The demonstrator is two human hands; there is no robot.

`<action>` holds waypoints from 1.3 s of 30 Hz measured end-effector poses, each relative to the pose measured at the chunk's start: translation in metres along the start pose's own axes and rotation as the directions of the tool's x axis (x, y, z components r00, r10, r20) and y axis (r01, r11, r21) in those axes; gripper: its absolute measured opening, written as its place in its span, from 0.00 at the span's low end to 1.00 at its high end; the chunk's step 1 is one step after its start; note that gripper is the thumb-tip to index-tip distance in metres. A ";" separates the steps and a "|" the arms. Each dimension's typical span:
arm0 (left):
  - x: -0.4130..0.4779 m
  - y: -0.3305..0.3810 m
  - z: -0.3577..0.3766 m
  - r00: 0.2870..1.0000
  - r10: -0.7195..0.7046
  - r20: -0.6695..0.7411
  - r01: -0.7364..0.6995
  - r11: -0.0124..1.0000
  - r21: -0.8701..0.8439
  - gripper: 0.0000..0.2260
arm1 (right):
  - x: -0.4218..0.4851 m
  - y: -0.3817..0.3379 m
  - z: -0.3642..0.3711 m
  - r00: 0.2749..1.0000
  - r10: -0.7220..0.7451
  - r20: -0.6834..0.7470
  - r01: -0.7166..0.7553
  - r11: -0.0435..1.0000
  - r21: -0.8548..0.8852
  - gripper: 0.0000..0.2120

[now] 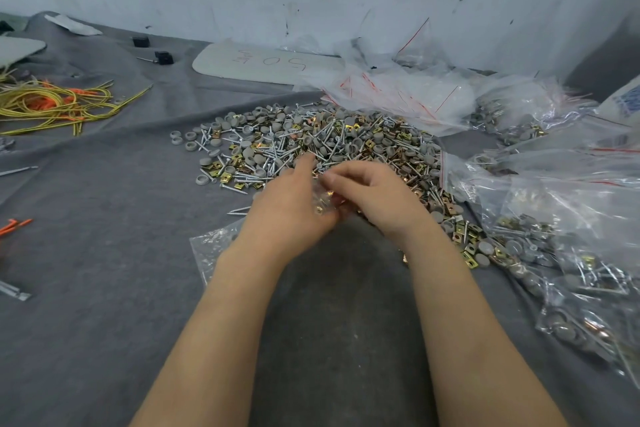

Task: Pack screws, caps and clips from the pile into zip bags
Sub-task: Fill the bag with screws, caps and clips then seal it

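A broad pile (311, 139) of silver screws, grey round caps and brass clips lies on the grey cloth. Over its near edge my left hand (294, 201) grips a small clear zip bag (322, 199) with a few brass clips showing inside. My right hand (374, 194) is beside it, fingers curled and pinching at the bag's mouth; what it pinches is hidden. An empty clear zip bag (211, 250) lies flat under my left forearm.
Filled zip bags (561, 253) are heaped at the right, and empty red-lined bags (398, 94) lie behind the pile. Yellow and orange cords (52, 104) lie at the left. A grey panel (263, 62) marked "50" rests by the wall.
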State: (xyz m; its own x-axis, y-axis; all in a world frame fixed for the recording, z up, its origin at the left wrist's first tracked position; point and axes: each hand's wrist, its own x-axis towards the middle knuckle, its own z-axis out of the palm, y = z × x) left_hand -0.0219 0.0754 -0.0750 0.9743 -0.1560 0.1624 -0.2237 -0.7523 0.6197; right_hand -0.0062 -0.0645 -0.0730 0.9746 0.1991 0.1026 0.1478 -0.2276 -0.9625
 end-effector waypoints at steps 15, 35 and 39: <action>-0.002 0.003 0.002 0.999 0.017 0.029 -0.018 0.999 0.038 0.37 | 0.019 0.035 0.004 0.815 -0.096 -0.571 -0.415 0.590 -0.692 0.11; -0.001 0.004 0.003 1.000 0.000 0.022 0.000 1.000 0.018 0.40 | 0.004 0.001 -0.005 0.922 -0.095 -0.374 0.014 0.977 -0.213 0.07; -0.001 0.005 0.002 1.000 0.018 0.022 -0.018 1.000 0.003 0.39 | -0.005 -0.010 -0.002 1.000 0.009 0.020 -0.006 0.994 -0.107 0.09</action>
State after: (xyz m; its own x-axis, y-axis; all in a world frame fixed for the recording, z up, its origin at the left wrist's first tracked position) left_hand -0.0239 0.0702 -0.0738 0.9705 -0.1832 0.1569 -0.2412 -0.7516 0.6140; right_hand -0.0119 -0.0652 -0.0635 0.9723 0.2159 0.0894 0.1588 -0.3298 -0.9306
